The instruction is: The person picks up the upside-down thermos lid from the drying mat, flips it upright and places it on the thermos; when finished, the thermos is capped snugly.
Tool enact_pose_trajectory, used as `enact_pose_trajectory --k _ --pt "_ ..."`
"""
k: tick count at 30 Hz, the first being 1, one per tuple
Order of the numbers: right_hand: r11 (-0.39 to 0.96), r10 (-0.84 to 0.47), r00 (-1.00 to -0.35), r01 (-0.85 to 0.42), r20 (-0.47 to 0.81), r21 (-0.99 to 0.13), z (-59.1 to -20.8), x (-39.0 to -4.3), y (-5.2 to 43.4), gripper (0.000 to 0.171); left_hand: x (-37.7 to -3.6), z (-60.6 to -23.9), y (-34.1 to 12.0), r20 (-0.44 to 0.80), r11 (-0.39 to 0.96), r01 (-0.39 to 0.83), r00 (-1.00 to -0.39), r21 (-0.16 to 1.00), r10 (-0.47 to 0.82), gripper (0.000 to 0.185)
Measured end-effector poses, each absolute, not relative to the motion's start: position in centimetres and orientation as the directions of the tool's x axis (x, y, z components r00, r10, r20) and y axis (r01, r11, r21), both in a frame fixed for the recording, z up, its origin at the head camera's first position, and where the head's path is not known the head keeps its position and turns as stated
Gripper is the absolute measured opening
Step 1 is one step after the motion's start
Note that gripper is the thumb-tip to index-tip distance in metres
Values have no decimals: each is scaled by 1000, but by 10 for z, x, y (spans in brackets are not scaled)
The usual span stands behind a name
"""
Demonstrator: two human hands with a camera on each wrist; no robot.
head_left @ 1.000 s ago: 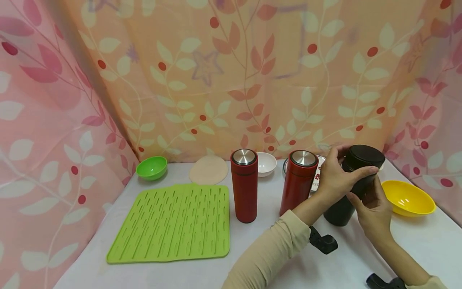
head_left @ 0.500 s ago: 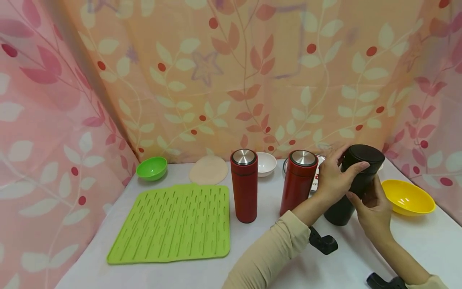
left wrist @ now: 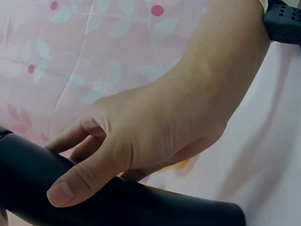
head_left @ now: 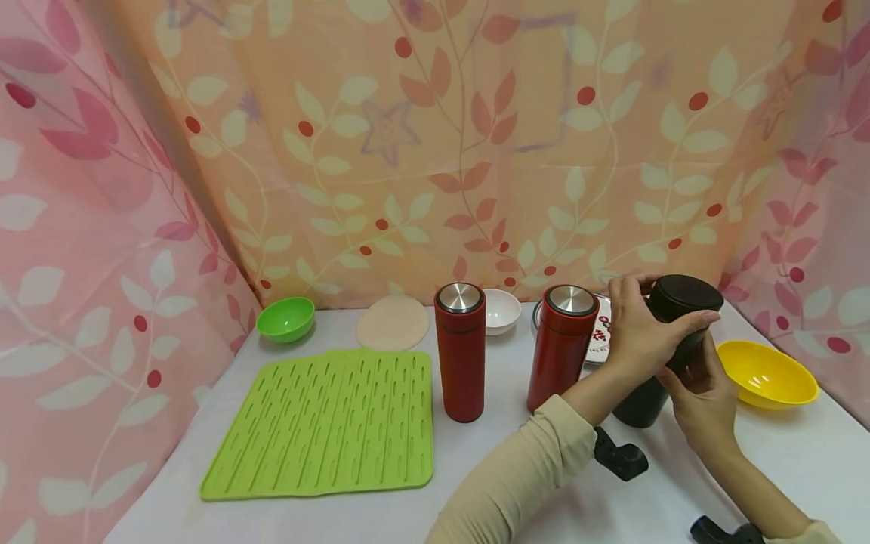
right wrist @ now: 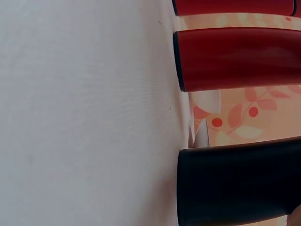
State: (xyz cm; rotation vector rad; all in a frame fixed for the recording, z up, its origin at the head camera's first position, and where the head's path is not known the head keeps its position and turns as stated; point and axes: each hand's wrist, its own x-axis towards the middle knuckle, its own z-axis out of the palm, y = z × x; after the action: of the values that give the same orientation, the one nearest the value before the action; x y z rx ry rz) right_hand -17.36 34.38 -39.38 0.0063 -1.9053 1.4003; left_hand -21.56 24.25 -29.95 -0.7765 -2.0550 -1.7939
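Standing on the white table (head_left: 381, 521) at its right side, the tall black cylindrical flask (head_left: 669, 332) is held by both hands. The left hand (head_left: 639, 336) wraps the upper part of the flask just under its black lid (head_left: 685, 291), with the thumb laid across the front and the other fingers curled round the back; the left wrist view shows the thumb (left wrist: 80, 181) pressed flat on the dark body. The right hand (head_left: 703, 397) grips the flask lower down from the near right side, fingers curled against its wall. In the right wrist view the flask's base sits on the white surface, close to a red flask. Just left of the black flask stands a red cylindrical flask with a steel cap (head_left: 563, 344), and further left a second, slimmer red flask with a steel cap (head_left: 461, 351). Behind them lie a small white bowl (head_left: 501, 310) and a printed plate (head_left: 601, 332), partly hidden. A yellow plastic bowl (head_left: 768, 374) sits to the right of the hands. On the left of the table lie a lime-green ridged mat (head_left: 326, 423), a small green bowl (head_left: 286, 317) and a round beige pad (head_left: 393, 322).
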Motion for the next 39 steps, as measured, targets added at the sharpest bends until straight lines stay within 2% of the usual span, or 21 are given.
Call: enact_pose_trajectory --k 4,8,10,15,20,22,27,30,33,39 --pt "373 417 -717 -426 559 -824 -393 -174 345 85 -220 -300 237 603 69 640 -750 765 273 55" --pt "379 411 -721 -421 558 -824 -393 -173 347 85 -223 -302 233 610 20 651 -721 759 328 51" --pt "401 417 -716 -408 560 -820 -395 -172 347 86 -222 -303 234 610 22 648 -727 762 315 53" --pt "452 442 -701 -364 559 -814 -398 -173 346 88 -213 -304 244 609 122 637 -766 761 205 67" --pt "417 460 -705 -366 540 -832 -397 -173 344 86 -212 -305 246 578 138 603 -796 786 181 68" --pt "393 461 -709 -376 534 -839 -395 -173 343 85 -214 -305 243 594 115 621 -779 776 200 65" --pt "401 430 -709 -405 559 -822 -393 -175 344 84 -221 -307 236 621 -124 612 -741 781 254 49" --pt "404 417 -706 -420 572 -813 -393 -175 345 84 -222 -309 236 609 -230 564 -748 793 266 44" --pt "400 416 -710 -419 569 -815 -394 -175 345 84 -220 -310 237 594 -187 563 -767 805 243 49" --pt "416 435 -709 -390 556 -822 -396 -175 344 87 -215 -305 245 568 12 574 -813 819 126 65"
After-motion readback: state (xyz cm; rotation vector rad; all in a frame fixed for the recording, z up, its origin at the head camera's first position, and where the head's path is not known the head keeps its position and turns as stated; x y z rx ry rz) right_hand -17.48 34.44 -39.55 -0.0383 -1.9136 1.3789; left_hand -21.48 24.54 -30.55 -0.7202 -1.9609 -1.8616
